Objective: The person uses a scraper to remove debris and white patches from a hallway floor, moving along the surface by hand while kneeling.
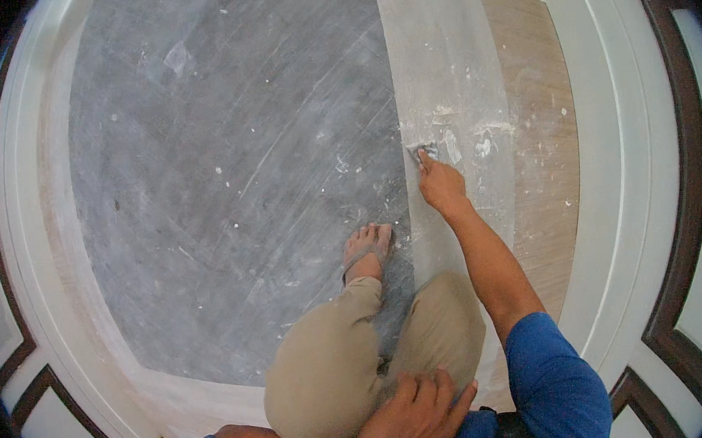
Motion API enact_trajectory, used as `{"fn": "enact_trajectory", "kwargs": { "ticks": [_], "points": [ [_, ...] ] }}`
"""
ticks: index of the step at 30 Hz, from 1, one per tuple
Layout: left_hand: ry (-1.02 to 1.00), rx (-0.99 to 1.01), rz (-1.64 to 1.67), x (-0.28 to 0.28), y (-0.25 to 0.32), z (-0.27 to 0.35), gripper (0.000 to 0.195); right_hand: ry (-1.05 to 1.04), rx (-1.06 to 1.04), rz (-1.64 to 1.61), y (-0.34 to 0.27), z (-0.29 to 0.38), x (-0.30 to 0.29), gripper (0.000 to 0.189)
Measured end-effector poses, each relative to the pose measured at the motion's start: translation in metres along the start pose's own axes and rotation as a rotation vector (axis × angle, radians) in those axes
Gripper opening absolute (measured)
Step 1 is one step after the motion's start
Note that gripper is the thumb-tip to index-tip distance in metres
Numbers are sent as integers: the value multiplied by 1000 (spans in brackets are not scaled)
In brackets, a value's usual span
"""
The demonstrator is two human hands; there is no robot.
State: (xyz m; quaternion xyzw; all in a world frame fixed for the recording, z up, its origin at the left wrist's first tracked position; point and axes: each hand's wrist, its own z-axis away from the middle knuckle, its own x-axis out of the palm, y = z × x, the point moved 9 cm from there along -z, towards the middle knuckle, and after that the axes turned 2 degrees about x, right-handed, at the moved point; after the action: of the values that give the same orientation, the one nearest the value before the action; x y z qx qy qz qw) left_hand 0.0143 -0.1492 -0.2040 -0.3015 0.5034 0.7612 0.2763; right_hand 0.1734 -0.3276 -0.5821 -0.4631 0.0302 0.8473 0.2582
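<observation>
My right hand grips a scraper or putty knife, its blade low against the pale strip of the floor beside the grey floor area. White smears and flakes of plaster or filler lie on the strip around and just right of the blade. The tool's handle is mostly hidden by the fingers. My left hand rests with spread fingers on the lap of my beige trousers, and no object shows in it.
My sandalled foot stands on the grey area near the pale strip. A wood-toned band runs along the strip's right side. White skirting and wall panels with dark brown moulding border the floor. White specks are scattered about.
</observation>
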Motion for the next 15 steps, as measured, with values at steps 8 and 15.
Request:
{"fn": "enact_trajectory", "kwargs": {
  "ticks": [8,15],
  "points": [
    [-38,83,-55,10,1,3,48,75,83,-1,60,1,12,46],
    [-167,-46,-100,22,2,-1,51,122,371,-83,172,65,15,51]
  ]
}}
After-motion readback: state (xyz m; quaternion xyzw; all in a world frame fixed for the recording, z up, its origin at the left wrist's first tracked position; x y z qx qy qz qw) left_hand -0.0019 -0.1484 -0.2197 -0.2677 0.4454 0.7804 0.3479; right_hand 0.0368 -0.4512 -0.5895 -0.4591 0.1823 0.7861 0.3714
